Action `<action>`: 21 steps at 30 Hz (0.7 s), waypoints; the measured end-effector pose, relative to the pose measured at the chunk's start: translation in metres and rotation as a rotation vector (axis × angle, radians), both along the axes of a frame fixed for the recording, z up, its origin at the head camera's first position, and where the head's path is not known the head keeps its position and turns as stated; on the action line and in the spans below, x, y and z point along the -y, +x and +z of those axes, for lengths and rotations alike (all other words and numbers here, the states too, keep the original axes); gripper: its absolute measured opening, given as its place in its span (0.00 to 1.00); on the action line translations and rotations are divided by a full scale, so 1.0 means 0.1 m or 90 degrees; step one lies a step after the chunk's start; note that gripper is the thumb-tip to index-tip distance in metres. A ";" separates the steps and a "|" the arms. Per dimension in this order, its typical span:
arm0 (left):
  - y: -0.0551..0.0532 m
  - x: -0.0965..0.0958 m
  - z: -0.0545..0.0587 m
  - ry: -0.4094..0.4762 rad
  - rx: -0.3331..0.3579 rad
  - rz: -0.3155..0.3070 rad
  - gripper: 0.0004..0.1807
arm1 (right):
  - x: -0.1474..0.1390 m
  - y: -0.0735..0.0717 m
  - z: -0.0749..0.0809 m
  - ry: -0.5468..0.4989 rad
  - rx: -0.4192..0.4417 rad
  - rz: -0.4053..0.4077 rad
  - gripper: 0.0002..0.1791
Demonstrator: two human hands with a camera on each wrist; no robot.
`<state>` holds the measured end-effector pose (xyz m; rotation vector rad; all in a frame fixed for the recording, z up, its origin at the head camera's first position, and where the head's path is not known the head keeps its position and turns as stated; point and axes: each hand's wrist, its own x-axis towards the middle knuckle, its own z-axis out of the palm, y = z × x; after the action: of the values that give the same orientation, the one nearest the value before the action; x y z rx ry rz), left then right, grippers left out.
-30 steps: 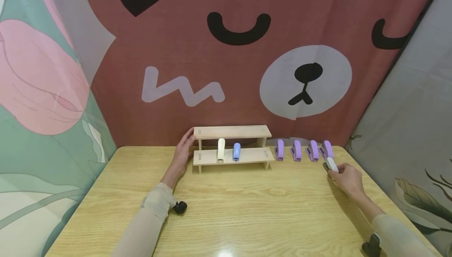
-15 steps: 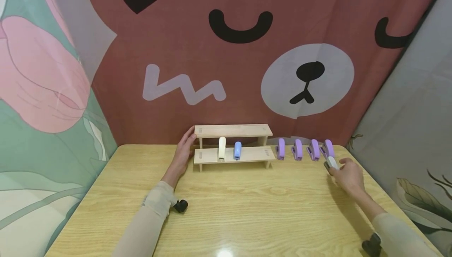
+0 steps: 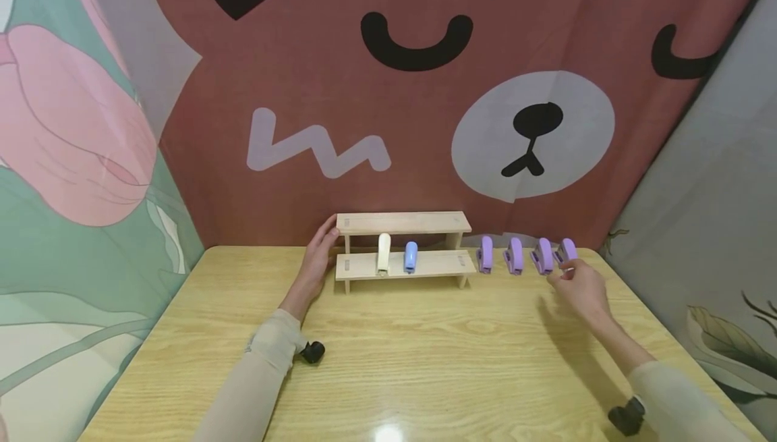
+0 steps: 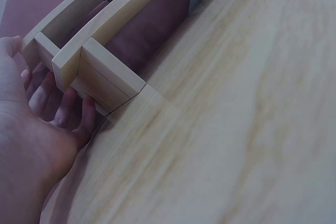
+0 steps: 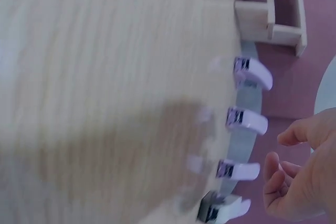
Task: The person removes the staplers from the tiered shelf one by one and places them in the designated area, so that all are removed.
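My left hand (image 3: pixel 313 264) grips the left end of a two-tier wooden shelf (image 3: pixel 403 223), thumb against the upper board and fingers curled about its side. On the lower board stand a cream stapler (image 3: pixel 384 253) and a blue stapler (image 3: pixel 411 257). Right of the shelf is a row of several purple staplers (image 3: pixel 484 255) on the table. My right hand (image 3: pixel 585 291) hovers near the row's right end, loosely bent fingers (image 5: pixel 275 182) holding nothing. A white stapler (image 5: pixel 230 208) sits by the rightmost purple one in the right wrist view; in the head view the hand hides it.
The wooden table (image 3: pixel 388 347) stretches in front of the shelf and staplers. A red-brown curtain (image 3: pixel 303 77) with a bear print hangs behind the table's back edge. A grey patterned cloth (image 3: pixel 716 226) borders the right side.
My right hand has let go of the white stapler in front of the rightmost purple one and moved left. My left hand stays at the shelf; the head view has shifted slightly.
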<state>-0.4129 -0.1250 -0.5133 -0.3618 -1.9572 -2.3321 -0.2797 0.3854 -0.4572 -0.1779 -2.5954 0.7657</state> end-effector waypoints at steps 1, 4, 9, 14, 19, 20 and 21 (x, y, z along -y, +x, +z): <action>0.00 0.00 0.00 0.000 0.000 -0.002 0.30 | 0.04 0.00 0.02 -0.004 -0.003 0.005 0.20; 0.00 0.01 0.00 0.005 0.001 -0.006 0.30 | 0.16 -0.01 0.07 -0.015 -0.009 0.022 0.19; 0.00 0.01 0.00 0.010 0.005 -0.003 0.32 | 0.36 -0.03 0.15 -0.036 -0.021 0.033 0.14; -0.01 0.00 -0.01 0.004 0.004 0.003 0.32 | 0.53 -0.08 0.14 -0.050 -0.036 0.048 0.14; 0.05 0.00 0.07 0.011 0.007 -0.010 0.30 | 0.71 -0.11 0.10 -0.059 -0.043 0.076 0.12; 0.08 0.01 0.11 0.009 0.010 -0.014 0.30 | 0.75 -0.11 0.09 -0.065 -0.045 0.082 0.11; 0.11 0.01 0.15 0.010 0.012 -0.020 0.30 | 0.79 -0.12 0.09 -0.068 -0.048 0.087 0.10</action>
<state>-0.4020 -0.1262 -0.4988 -0.3729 -1.9546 -2.3766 -0.2919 0.3063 -0.4482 -0.0037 -2.5170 0.9425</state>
